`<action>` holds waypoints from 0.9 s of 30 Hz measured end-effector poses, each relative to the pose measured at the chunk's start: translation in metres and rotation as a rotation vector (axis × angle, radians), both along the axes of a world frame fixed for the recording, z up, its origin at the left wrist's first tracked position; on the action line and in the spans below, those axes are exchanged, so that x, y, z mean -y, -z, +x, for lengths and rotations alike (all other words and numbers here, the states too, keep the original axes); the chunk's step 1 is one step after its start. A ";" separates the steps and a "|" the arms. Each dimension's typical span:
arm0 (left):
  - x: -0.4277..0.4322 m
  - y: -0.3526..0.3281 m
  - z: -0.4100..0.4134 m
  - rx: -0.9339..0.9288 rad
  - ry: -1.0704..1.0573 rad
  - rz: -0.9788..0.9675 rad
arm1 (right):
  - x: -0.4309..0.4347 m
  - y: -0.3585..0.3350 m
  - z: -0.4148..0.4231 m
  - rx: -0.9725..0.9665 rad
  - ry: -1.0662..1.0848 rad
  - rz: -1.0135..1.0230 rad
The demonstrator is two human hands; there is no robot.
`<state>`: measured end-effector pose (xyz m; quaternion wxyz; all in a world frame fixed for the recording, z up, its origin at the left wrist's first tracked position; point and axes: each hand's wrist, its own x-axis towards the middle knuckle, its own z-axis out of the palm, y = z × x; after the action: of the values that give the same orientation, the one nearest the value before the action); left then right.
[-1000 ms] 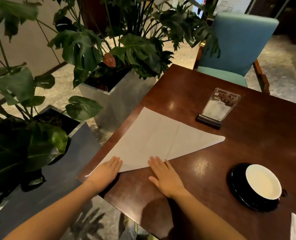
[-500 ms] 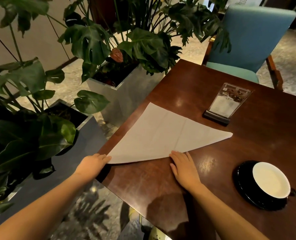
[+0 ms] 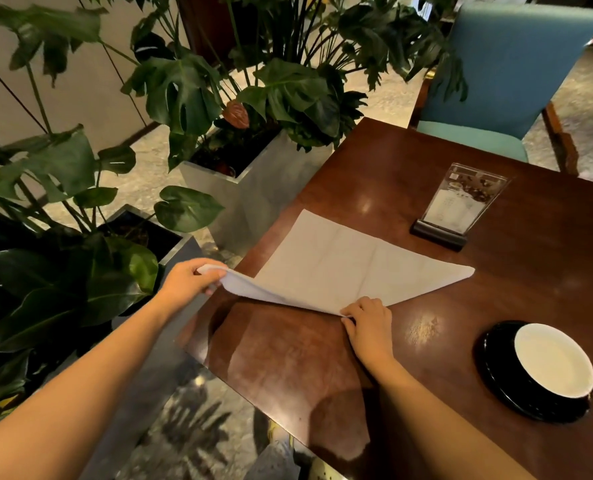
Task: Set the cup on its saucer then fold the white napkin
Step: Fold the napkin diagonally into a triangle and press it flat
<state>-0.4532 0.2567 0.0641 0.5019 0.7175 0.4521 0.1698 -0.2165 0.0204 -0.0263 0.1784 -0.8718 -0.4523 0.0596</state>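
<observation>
While left hand (image 3: 187,280) fingers pinch the white napkin (image 3: 340,268) corner, right hand (image 3: 369,322) presses its fold; table sign (image 3: 461,206) print unreadable.

The left hand (image 3: 187,282) is covering the lifted corner of the folded white cloth napkin (image 3: 340,268), hiding its tip. The white-lined dark cup (image 3: 554,361) is concealing most of the glossy black saucer (image 3: 492,379). Print on the clear acrylic menu stand (image 3: 461,206) is reading too small to make out. The frame is cutting off the dark brown wooden tabletop (image 3: 288,358) and the teal upholstered chair (image 3: 506,64).
</observation>
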 end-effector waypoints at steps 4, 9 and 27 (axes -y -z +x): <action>-0.007 -0.011 0.032 0.108 -0.098 -0.129 | -0.006 -0.005 -0.002 -0.053 0.070 -0.049; -0.025 -0.023 0.075 0.133 -0.034 -0.249 | -0.003 -0.012 -0.001 -0.199 0.157 -0.040; -0.078 0.037 0.234 -0.361 0.195 0.065 | -0.011 -0.025 0.012 -0.414 0.257 -0.190</action>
<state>-0.2188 0.3346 0.0273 0.4034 0.7925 0.4574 0.0038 -0.2045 0.0319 -0.0012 0.1904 -0.9043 -0.2839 0.2557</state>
